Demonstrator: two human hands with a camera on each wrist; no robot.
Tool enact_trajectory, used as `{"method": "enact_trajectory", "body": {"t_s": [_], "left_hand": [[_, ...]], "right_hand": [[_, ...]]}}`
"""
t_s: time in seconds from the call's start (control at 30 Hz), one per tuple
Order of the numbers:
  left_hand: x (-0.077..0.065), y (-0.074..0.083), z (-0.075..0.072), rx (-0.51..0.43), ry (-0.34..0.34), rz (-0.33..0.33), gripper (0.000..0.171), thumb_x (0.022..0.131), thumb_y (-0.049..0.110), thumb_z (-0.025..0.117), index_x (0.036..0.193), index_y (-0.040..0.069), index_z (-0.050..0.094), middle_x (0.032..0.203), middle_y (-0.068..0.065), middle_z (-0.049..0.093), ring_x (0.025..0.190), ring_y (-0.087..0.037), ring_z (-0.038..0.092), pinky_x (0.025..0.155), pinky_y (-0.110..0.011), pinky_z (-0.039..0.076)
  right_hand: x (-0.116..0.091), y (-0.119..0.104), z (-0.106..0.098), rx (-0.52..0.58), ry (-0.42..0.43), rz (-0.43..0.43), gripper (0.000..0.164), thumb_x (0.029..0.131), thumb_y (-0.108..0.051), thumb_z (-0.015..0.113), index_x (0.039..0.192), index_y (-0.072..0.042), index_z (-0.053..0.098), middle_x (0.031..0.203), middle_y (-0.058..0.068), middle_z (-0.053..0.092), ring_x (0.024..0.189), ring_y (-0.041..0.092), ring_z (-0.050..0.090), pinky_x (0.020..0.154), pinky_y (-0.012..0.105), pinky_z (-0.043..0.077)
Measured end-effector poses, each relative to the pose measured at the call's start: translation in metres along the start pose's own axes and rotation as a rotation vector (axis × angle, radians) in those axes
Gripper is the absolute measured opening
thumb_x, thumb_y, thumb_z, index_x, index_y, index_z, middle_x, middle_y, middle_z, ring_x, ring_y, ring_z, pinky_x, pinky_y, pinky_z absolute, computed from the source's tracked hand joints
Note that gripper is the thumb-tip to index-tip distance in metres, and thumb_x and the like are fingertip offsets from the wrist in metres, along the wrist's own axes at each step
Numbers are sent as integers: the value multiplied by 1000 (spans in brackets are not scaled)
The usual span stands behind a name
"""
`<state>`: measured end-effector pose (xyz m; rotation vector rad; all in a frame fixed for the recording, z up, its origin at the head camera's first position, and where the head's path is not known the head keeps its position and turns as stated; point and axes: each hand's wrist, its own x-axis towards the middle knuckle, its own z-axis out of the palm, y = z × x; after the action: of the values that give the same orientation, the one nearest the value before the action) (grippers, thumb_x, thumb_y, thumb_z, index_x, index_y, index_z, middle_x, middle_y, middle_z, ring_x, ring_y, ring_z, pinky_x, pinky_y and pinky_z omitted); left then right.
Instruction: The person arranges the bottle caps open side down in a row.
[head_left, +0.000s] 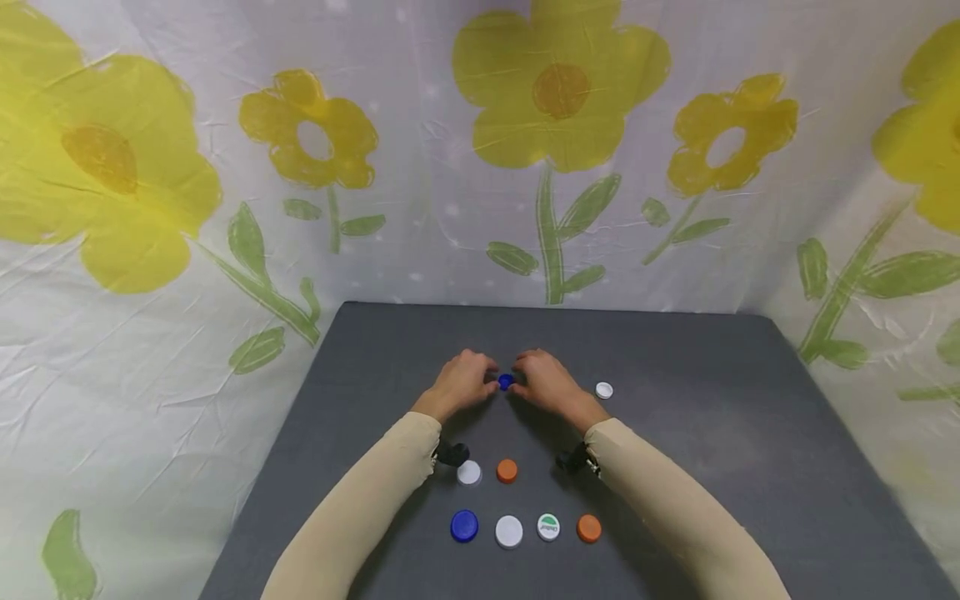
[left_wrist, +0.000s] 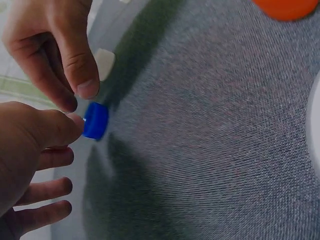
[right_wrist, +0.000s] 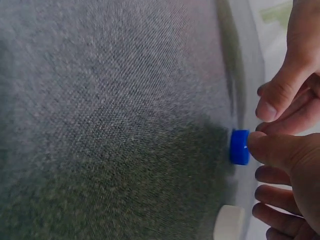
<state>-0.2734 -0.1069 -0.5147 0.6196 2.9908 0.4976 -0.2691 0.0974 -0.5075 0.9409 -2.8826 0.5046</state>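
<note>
A flowered curtain (head_left: 427, 183) hangs behind the grey table (head_left: 712, 400). The person's left hand (head_left: 463, 382) and right hand (head_left: 549, 383) are both unclenched, fingers loosely bent, thumb and fingertips parted, with no grasp that I can see. The small blue cap (head_left: 506, 382) is between them, right by both thumb tips (whether either touches it, I can't tell). Both arms, in pale sleeves (head_left: 360, 500), stretch forward and slant inward. A small white cap (head_left: 603, 390) lies near the right wrist; more caps (head_left: 508, 532) lie between the forearms.
</note>
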Motion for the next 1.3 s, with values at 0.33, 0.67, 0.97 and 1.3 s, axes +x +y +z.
{"method": "enact_trajectory", "body": {"t_s": [0.33,0.67,0.97,1.3], "left_hand": [[22,-32,42,37,50,40,26,95,29,85,118,15,85,115,-5,82,111,-31,73,94,-54,60],[4,-7,21,59,40,62,22,100,26,82,119,15,85,116,-5,83,110,-28,69,100,-47,58],[2,-6,10,42,94,116,23,100,26,83,119,14,85,114,-6,83,109,-29,72,97,-50,60],[-11,3,2,42,155,193,24,99,28,84,118,15,86,112,-2,84,105,-24,74,93,-46,62]], "right_hand": [[9,5,19,-17,-32,78,17,92,-20,90,96,-6,82,107,13,79,102,35,74,98,54,59],[7,5,19,3,-11,64,13,91,-18,90,94,-7,84,108,11,81,102,34,74,94,52,59],[7,2,4,9,39,9,15,90,-14,90,100,-4,85,116,17,80,112,38,75,103,53,58],[-12,-4,-13,31,51,-39,24,93,-14,88,113,-2,84,130,23,77,126,38,73,122,59,44]]}}
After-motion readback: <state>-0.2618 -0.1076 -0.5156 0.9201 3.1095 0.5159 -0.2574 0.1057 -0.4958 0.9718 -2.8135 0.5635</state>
